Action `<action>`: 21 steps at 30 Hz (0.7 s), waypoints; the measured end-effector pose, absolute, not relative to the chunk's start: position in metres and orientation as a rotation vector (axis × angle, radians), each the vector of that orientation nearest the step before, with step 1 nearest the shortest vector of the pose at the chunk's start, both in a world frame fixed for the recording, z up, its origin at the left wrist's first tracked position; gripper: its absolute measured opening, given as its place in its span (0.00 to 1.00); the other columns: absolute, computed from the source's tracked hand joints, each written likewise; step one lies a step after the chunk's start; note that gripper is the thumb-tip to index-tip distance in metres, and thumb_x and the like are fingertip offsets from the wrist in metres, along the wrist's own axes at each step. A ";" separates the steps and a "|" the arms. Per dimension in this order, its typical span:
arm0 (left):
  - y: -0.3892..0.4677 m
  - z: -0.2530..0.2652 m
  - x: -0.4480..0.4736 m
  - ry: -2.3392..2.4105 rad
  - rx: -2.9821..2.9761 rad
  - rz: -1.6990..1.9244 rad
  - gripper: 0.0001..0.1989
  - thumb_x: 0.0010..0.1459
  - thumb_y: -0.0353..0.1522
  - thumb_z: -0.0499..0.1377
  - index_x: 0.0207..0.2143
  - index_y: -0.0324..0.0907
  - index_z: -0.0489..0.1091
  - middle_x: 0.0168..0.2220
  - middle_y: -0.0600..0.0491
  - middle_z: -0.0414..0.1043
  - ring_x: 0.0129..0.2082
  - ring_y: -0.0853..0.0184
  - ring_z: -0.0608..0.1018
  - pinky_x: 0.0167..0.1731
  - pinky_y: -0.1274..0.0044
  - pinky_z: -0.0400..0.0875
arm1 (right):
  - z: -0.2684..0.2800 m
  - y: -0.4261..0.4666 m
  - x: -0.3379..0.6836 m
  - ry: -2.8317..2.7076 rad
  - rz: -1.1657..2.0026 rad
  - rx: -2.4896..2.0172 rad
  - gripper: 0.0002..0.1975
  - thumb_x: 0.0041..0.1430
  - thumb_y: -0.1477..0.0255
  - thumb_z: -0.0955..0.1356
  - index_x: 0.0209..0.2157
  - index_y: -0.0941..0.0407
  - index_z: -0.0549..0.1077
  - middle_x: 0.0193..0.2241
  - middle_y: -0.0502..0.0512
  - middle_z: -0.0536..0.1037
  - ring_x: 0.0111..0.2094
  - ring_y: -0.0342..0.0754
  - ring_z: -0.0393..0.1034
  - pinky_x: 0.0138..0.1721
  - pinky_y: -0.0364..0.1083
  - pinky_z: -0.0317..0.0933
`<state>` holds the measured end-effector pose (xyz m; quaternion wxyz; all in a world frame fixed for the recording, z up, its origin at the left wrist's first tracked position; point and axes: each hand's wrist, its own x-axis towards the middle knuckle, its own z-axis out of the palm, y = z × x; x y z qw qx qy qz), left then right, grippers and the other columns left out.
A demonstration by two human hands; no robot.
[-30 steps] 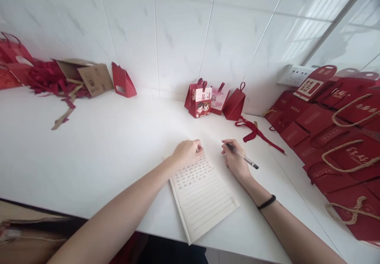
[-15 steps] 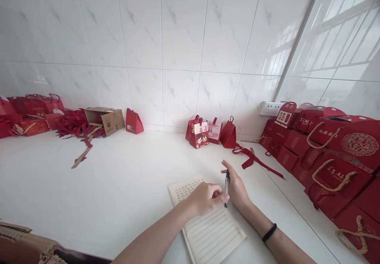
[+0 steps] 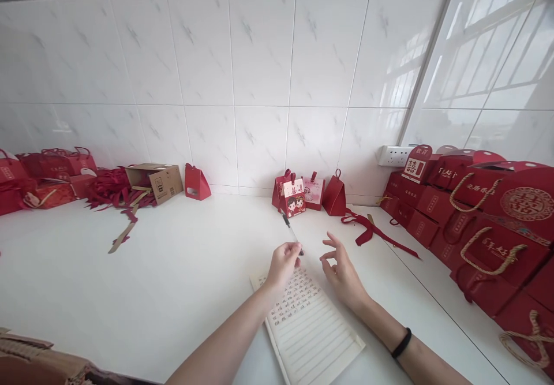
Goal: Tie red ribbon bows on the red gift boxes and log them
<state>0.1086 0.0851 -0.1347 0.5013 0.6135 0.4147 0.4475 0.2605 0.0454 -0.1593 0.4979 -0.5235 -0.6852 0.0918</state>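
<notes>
My left hand (image 3: 284,265) is closed on a pen (image 3: 291,228) near its lower end, above the top of a lined notepad (image 3: 314,341). The clear-barrelled pen tilts up and to the left, its dark end in the air. Handwriting fills the upper rows of the page; the lower lines are blank. To the right of the pad, my right hand (image 3: 341,272) is raised with fingers apart and nothing between them. A black band (image 3: 401,343) circles the right wrist.
Small red gift boxes (image 3: 294,197) stand by the tiled wall, with red ribbon (image 3: 363,229) beside them. Stacked red boxes (image 3: 480,217) line the right side. At left are an open cardboard box (image 3: 167,186), a ribbon heap (image 3: 108,186) and more red boxes (image 3: 56,165).
The pen has come away from my right hand and moved left and up in my left hand. More writing on the page now shows. The view has tipped slightly upward.
</notes>
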 end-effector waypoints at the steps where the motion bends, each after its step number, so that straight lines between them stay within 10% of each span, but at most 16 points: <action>1: 0.086 -0.135 0.107 1.033 1.482 1.112 0.18 0.56 0.45 0.47 0.31 0.39 0.63 0.33 0.49 0.70 0.23 0.72 0.69 0.26 0.77 0.64 | -0.161 0.046 0.261 -1.659 0.246 -1.293 0.24 0.59 0.69 0.56 0.57 0.54 0.47 0.47 0.63 0.61 0.37 0.49 0.67 0.29 0.47 0.66; 12: 0.087 -0.141 0.101 1.266 2.144 1.021 0.03 0.55 0.31 0.55 0.29 0.42 0.68 0.36 0.51 0.71 0.40 0.63 0.71 0.41 0.71 0.63 | -0.156 0.045 0.259 -1.631 0.401 -1.416 0.14 0.57 0.64 0.57 0.42 0.55 0.62 0.46 0.61 0.64 0.37 0.49 0.67 0.32 0.50 0.66; 21: 0.083 -0.137 0.103 1.196 2.369 0.885 0.05 0.56 0.31 0.56 0.28 0.42 0.69 0.28 0.56 0.74 0.31 0.68 0.74 0.38 0.74 0.64 | -0.154 0.045 0.261 -1.587 0.435 -1.378 0.20 0.56 0.56 0.61 0.42 0.57 0.65 0.41 0.60 0.68 0.36 0.51 0.67 0.36 0.50 0.64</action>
